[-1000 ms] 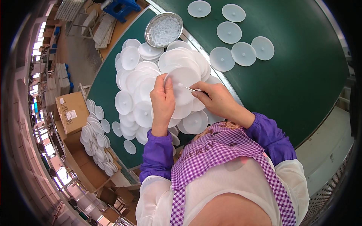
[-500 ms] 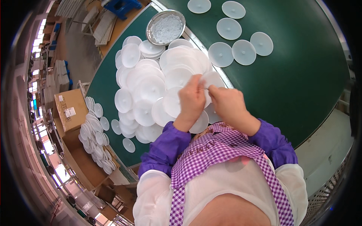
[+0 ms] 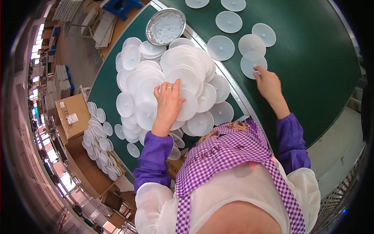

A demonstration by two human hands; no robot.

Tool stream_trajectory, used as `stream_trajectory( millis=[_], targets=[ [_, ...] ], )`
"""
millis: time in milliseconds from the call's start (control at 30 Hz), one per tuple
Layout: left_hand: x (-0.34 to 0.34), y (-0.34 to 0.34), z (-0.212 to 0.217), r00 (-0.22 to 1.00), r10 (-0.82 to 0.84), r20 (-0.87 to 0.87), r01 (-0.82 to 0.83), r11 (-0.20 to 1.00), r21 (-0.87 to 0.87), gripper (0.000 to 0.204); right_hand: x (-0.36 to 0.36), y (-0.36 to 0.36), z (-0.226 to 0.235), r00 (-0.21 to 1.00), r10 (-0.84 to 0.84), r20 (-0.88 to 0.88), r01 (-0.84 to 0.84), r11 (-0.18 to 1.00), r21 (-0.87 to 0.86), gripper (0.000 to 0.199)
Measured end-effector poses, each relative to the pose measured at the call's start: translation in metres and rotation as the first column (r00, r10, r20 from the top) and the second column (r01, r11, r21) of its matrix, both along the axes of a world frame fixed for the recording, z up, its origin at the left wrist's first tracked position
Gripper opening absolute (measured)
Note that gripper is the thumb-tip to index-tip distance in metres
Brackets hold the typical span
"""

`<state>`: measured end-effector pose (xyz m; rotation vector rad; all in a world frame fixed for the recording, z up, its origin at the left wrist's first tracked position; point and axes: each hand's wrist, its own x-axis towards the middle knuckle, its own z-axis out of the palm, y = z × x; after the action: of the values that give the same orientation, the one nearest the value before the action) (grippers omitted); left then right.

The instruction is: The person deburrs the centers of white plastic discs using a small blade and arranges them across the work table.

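My left hand [image 3: 169, 104] lies palm down over a big heap of white translucent plastic discs [image 3: 146, 91], its fingers spread and touching the discs under them; a ring shows on one finger. Off to the right, my right hand [image 3: 270, 86] pinches the small centre knob of one white disc [image 3: 249, 71]. That disc is over the green table and partly overlaps another disc [image 3: 250, 42]. Whether it rests fully on the surface, I cannot tell.
A metal bowl [image 3: 150, 33] of small white pieces stands beyond the heap. Several single discs [image 3: 220, 48] lie on the green table [image 3: 307, 78], past a metal strip [image 3: 233, 87]. At left, more discs [image 3: 95, 134] pile up beside an open cardboard box [image 3: 83, 165].
My hands were together over the heap, working at one disc. The right has carried a disc right to the other laid-out discs; the left has moved left onto the heap and opened.
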<state>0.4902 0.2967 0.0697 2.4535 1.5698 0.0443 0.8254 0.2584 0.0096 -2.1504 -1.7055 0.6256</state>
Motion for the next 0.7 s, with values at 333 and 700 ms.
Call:
stream_trajectory(
  millis=[333,700],
  targets=[
    [0.018,0.001,0.02,0.724,0.319,0.612,-0.117,0.93,-0.347,0.018,-0.104,-0.015,0.075,0.708,0.257,-0.658,-0.289,0.955,0.062,0.021],
    [0.059,-0.021,0.02,0.705,0.337,0.623,-0.156,0.932,-0.328,0.014,-0.115,-0.016,0.067,0.822,0.317,-0.474,-0.313,0.946,0.091,0.018]
  ],
)
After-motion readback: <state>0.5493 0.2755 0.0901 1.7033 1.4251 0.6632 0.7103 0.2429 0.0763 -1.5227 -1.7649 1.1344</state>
